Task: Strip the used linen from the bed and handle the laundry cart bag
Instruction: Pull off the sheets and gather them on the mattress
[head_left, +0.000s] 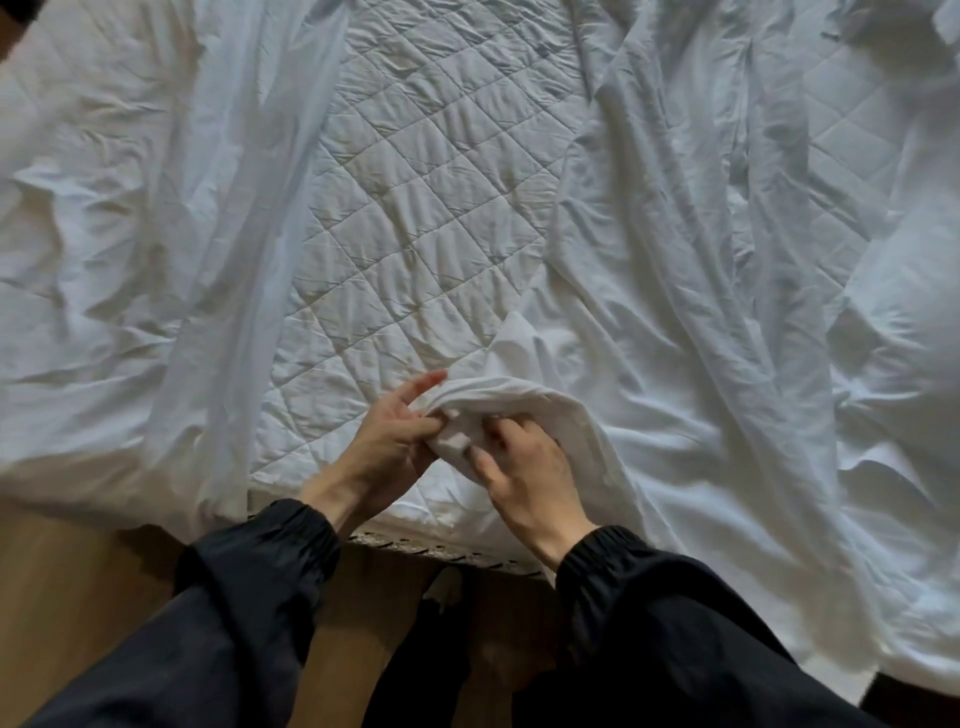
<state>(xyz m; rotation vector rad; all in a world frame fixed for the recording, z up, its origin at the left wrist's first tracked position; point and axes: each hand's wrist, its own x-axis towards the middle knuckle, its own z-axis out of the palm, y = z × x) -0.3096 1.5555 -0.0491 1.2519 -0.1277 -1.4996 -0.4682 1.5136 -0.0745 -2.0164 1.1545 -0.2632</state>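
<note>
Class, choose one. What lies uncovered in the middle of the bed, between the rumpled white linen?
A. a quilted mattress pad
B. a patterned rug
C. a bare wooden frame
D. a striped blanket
A: a quilted mattress pad with diamond stitching shows in the middle. The white sheet is pulled aside, and the left hand and right hand hold its bunched edge.

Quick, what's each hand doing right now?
Left hand: pinches the white sheet at its bunched edge.
Right hand: grips the same bunch.
</note>
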